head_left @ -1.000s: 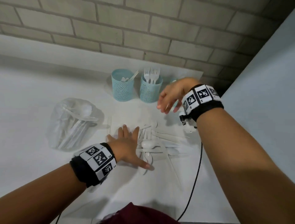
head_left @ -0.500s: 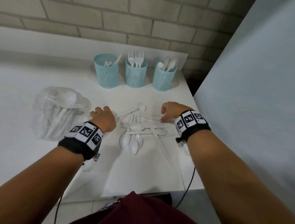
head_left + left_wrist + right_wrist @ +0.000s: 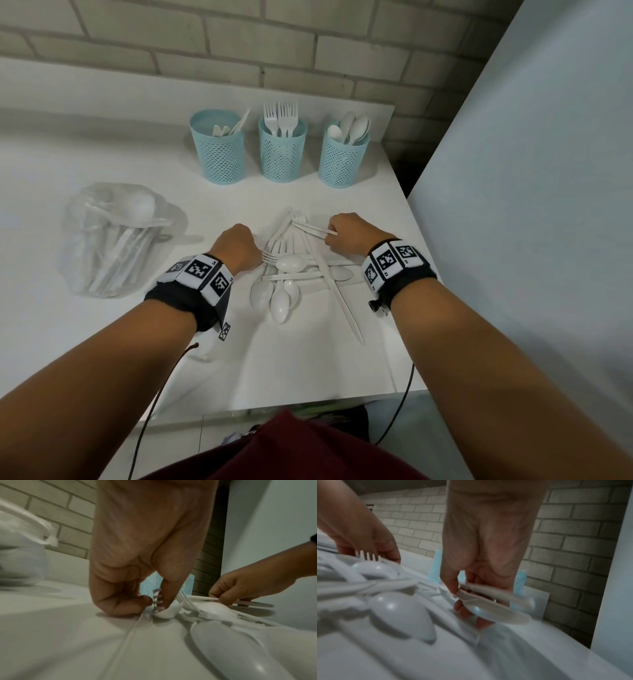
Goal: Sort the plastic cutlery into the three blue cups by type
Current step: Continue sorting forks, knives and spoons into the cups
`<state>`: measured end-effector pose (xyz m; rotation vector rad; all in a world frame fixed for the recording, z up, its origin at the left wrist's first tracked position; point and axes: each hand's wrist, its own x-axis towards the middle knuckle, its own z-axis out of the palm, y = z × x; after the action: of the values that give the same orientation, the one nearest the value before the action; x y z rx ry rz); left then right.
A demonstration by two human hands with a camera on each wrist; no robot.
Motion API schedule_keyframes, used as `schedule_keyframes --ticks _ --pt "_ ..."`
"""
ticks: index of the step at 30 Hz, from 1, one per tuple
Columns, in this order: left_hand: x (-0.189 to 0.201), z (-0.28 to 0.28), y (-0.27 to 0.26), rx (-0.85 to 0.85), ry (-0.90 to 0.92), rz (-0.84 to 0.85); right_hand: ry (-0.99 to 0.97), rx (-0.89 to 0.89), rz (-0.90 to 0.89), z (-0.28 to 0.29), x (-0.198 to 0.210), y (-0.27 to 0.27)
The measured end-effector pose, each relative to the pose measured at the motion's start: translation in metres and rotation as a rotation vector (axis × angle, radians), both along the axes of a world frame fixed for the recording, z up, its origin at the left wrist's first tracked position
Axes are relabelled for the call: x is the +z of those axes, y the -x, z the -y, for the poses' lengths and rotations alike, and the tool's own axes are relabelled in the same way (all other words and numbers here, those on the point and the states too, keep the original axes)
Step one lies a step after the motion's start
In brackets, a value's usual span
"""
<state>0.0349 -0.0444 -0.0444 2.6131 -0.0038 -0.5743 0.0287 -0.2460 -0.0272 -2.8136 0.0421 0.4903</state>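
Three blue mesh cups stand in a row at the back: the left cup [image 3: 217,147] holds knives, the middle cup [image 3: 282,150] forks, the right cup [image 3: 344,154] spoons. A pile of white plastic cutlery [image 3: 294,274] lies on the table in front of me. My left hand [image 3: 236,246] is curled at the pile's left edge, and its thumb and finger pinch the tines of a fork [image 3: 157,601]. My right hand [image 3: 349,236] is at the pile's far right, pinching two slim knife-shaped pieces [image 3: 493,601] that stick out to the left [image 3: 313,229].
A clear plastic bag [image 3: 113,240] with more cutlery lies at the left. A white sheet [image 3: 308,370] lies under the pile. A grey-blue panel [image 3: 548,205] rises along the table's right edge, a brick wall [image 3: 308,51] stands behind the cups, and cables hang off the front edge.
My right hand came down from beside the cups to the pile and took hold of the knife-shaped pieces. My left hand went from flat on the pile to curled, pinching a fork.
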Motion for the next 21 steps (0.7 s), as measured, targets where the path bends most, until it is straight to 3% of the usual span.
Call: schedule_keyframes --ticks 3,7,13,17,21 --pt "0.000 0.001 0.002 -0.016 -0.006 -0.002 -0.121 -0.095 -0.086 0.002 0.013 0.004" --pt "-0.002 0.005 0.002 -0.022 -0.016 0.024 -0.104 -0.128 -0.146 0.006 0.027 0.023" --pt "-0.002 0.009 0.000 -0.021 -0.089 0.052 0.162 -0.037 -0.352 0.005 0.020 0.051" --pt "-0.001 0.012 0.001 -0.029 -0.081 0.086 0.086 -0.066 -0.269 -0.004 0.012 0.047" --pt "-0.005 0.009 -0.006 -0.004 0.055 0.056 0.024 -0.076 -0.120 -0.018 0.004 0.036"
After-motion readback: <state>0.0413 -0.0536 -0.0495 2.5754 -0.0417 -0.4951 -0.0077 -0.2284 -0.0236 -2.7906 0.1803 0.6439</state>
